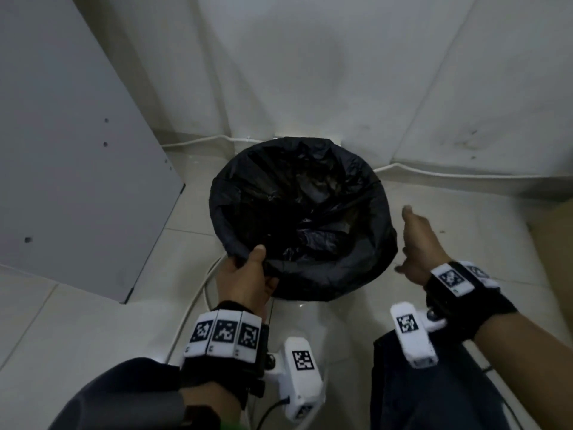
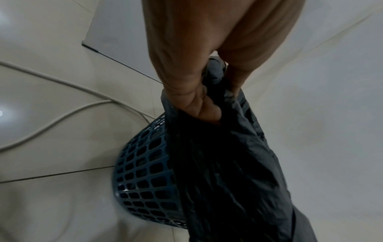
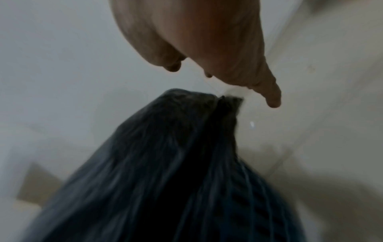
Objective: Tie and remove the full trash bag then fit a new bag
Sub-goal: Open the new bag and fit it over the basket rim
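Nearest us, our left hand (image 1: 245,280) pinched the near rim of the black trash bag (image 1: 313,193), thumb on top and fingers curled under the plastic. The bag was glossy and crumpled, its mouth open and folded over the rim of a blue lattice-walled bin (image 2: 140,167) that stood on the pale tiled floor (image 1: 93,321) in a corner. Square black-and-white coded markers sat on our wristbands (image 1: 223,333); we could read no writing. Our right hand (image 1: 418,243) hovered just beside the bag's right edge, fingers loosely spread, holding nothing. Beyond stood the white walls (image 1: 341,72).
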